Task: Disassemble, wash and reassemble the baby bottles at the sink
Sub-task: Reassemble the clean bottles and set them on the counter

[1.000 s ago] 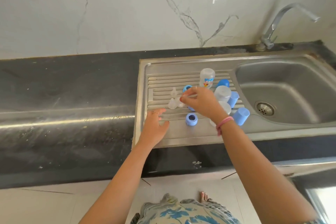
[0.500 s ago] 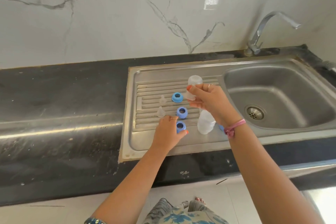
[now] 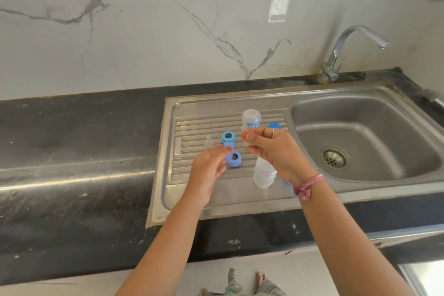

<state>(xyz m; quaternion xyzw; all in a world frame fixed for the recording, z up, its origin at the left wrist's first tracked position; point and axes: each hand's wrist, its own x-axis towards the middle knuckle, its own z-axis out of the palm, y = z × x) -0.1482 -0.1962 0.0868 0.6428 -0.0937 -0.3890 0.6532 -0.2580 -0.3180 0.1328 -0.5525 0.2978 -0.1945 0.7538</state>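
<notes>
My right grip is pinching a clear teat at thumb and fingertips; my left grip is pinching a blue collar ring above the drainer's middle. The steel drainboard is carrying everything: a clear bottle standing near its back edge, another by its front edge, a second ring. I'm judging reassembly: next, seating teat into ring squarely. Half a second ago, the left was pressing that ring down.

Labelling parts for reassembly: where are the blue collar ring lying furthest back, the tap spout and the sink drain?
Blue collar ring [image 3: 228,137], head view, on its rim.
Tap spout [image 3: 355,29], head view, on the curved neck.
Sink drain [image 3: 333,157], head view, on the strainer.
</notes>
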